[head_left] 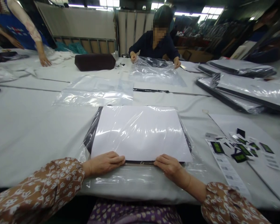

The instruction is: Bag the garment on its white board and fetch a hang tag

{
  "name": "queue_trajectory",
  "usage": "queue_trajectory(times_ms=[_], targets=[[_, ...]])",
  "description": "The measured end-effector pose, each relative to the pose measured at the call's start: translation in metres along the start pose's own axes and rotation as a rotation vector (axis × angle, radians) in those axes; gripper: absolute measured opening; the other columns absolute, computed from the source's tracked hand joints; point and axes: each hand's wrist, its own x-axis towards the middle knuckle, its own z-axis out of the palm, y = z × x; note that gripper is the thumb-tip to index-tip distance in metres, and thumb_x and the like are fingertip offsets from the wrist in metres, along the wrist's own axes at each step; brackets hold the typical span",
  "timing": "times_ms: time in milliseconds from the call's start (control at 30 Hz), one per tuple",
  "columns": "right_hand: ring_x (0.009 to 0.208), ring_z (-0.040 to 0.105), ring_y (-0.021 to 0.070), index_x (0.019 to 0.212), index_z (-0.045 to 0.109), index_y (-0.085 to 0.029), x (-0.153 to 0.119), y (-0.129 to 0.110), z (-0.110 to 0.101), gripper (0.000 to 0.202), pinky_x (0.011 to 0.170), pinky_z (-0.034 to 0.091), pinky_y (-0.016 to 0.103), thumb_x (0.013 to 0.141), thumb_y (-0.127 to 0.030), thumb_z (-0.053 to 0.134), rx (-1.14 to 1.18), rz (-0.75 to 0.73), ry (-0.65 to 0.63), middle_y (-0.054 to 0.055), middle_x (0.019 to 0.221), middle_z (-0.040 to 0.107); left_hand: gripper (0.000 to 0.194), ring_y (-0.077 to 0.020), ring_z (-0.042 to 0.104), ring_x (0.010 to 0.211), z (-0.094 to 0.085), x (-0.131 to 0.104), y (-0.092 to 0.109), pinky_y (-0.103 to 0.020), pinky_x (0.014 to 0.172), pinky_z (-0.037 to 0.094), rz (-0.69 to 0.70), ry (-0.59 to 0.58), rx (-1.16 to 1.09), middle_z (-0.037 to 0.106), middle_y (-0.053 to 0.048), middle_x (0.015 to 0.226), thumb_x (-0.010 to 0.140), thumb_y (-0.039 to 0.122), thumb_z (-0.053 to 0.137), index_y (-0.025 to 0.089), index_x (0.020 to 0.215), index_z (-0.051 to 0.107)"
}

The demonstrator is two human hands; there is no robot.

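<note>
Both hands flat on the near edge of the bagged garment (140,133): a dark folded piece with a white sheet (140,132) on top, inside a clear plastic bag (189,146), lying mid-bench right in front of the person. Left hand (105,163) fingers extended, palm down, pressing the bag's open end near the left corner; nothing gripped. Right hand (170,166) same posture at the right corner, fingers slightly curled on the film, no pinch that I can see. Looks like the closing step: contents are in, loose flap of film lies between the hands and the bench (25,130) edge. My read: next move needs air pushed out and the flap folded over evenly, both corners kept level so the sheet doesn't skew. Spare empty bags (95,91) lie just beyond, small dark tags (241,149) and barcode labels (226,171) to the right. Finished packs (242,90) stacked far right. Across the bench another person (157,40) handles a bag; a third person's hand (44,59) reaches in at far left.
</note>
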Motion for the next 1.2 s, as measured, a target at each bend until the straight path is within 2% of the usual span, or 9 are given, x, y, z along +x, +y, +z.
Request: queue_trajectory(times_ms=[233,300,467,633,833,933,1000,1100,1200], targets=[[0.075,0.054,0.018,0.095,0.063,-0.014,0.003,-0.013,-0.005,0.029,0.071,0.051,0.03,0.099,-0.008,0.035,-0.134,-0.038,-0.067,0.005,0.08,0.059,0.047,-0.0215,0.054,0.111,0.006,-0.005,0.008,-0.034,0.104,0.047,-0.03,0.062,0.043,0.058,-0.014,0.132,0.1,0.011,0.034,0.009,0.147,0.031],[0.078,0.056,0.0195,0.107,0.063,-0.012,0.005,-0.022,-0.014,0.028,0.075,0.053,0.033,0.097,-0.009,0.036,-0.173,-0.036,-0.11,0.008,0.086,0.061,0.051,-0.0234,0.051,0.117,0.003,-0.005,0.018,-0.036,0.107,0.045,-0.058,0.055,0.059,0.054,-0.016,0.137,0.097,0.009,0.035,0.007,0.148,0.029],[0.114,0.056,0.037,0.132,0.054,-0.016,-0.001,-0.048,-0.034,0.054,0.094,0.051,0.053,0.086,-0.044,0.064,-0.233,-0.06,-0.303,0.024,0.124,0.056,0.052,-0.0295,0.05,0.121,-0.009,0.007,0.056,-0.043,0.107,0.042,-0.264,-0.029,0.21,0.049,-0.018,0.141,0.098,0.025,0.044,0.011,0.147,0.034],[0.126,0.049,0.0411,0.111,0.063,-0.011,-0.016,-0.052,-0.014,0.03,0.105,0.044,0.057,0.082,-0.018,0.062,-0.334,-0.07,-0.325,0.028,0.133,0.053,0.088,-0.0353,0.048,0.126,-0.011,0.018,0.076,-0.05,0.115,0.029,-0.338,-0.033,0.274,0.051,-0.023,0.135,0.087,0.075,0.042,0.009,0.146,0.036],[0.12,0.056,0.035,0.087,0.064,-0.011,-0.021,-0.045,0.007,0.013,0.103,0.048,0.049,0.082,-0.006,0.053,-0.409,-0.019,-0.16,0.027,0.126,0.058,0.101,-0.0375,0.049,0.124,-0.016,0.025,0.084,-0.061,0.117,0.014,-0.393,-0.046,0.304,0.054,-0.026,0.131,0.079,0.086,0.036,0.005,0.139,0.042],[0.116,0.059,0.0305,0.084,0.061,-0.013,-0.011,-0.049,-0.006,0.013,0.105,0.046,0.048,0.085,-0.008,0.05,-0.291,0.065,-0.186,0.024,0.125,0.058,0.094,-0.0364,0.052,0.12,-0.012,0.03,0.088,-0.062,0.117,0.016,-0.422,-0.02,0.33,0.056,-0.024,0.127,0.081,0.078,0.048,0.004,0.139,0.041],[0.11,0.061,0.0262,0.084,0.06,-0.014,-0.004,-0.051,-0.016,0.016,0.106,0.045,0.046,0.088,-0.008,0.046,-0.214,0.108,-0.216,0.02,0.12,0.062,0.071,-0.0347,0.054,0.119,-0.005,0.031,0.088,-0.061,0.116,0.02,-0.439,0.022,0.369,0.057,-0.023,0.127,0.089,0.058,0.055,0.005,0.136,0.045],[0.105,0.063,0.0234,0.087,0.059,-0.015,0.003,-0.053,-0.025,0.021,0.106,0.045,0.047,0.09,-0.006,0.041,-0.175,0.124,-0.239,0.015,0.11,0.066,0.024,-0.0312,0.059,0.114,0.011,0.032,0.085,-0.055,0.112,0.03,-0.46,0.067,0.422,0.06,-0.023,0.125,0.092,0.02,0.052,0.009,0.112,0.06],[0.114,0.059,0.0251,0.092,0.06,-0.015,-0.001,-0.055,-0.029,0.018,0.109,0.041,0.05,0.094,-0.014,0.042,-0.165,0.128,-0.244,0.017,0.117,0.064,0.017,-0.0253,0.063,0.105,0.02,0.032,0.079,-0.048,0.109,0.037,-0.473,0.091,0.417,0.063,-0.018,0.12,0.091,0.008,0.045,0.014,0.09,0.061]])
